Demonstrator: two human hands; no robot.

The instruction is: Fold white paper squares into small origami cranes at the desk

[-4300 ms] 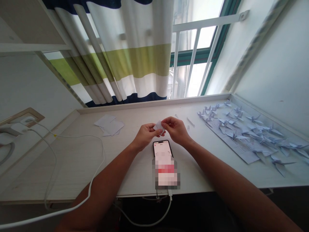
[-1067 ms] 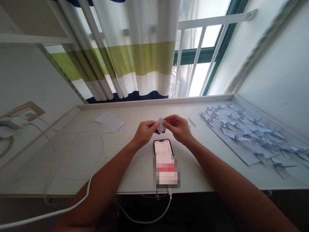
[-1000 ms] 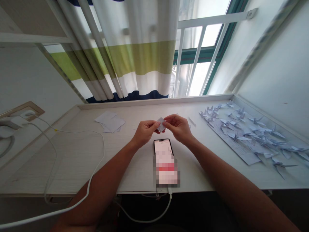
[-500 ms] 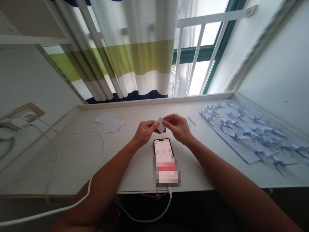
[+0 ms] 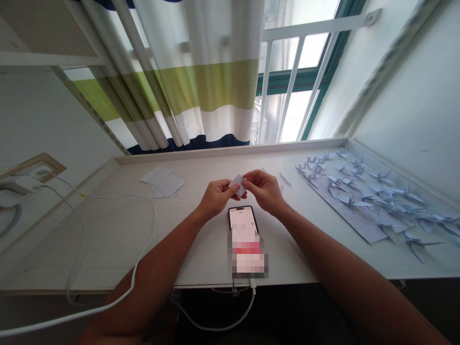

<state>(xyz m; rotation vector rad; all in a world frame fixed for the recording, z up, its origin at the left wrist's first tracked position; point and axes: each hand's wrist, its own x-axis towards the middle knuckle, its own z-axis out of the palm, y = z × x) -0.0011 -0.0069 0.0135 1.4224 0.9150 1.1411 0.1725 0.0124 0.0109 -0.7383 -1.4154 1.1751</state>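
White desk, folded paper between both hands, apparently pinched.

The small white folded-paper diamond looks matt — the long white table smooth, faintly wood-grained — the green-banded white cloth curtain matt.

Bright daylight pours in through the window, so white that little shows outside. The curtain glows where light shines through. Below the desk it is almost black. Big blurry squares hide much of the phone. Things near the edges look stretched.
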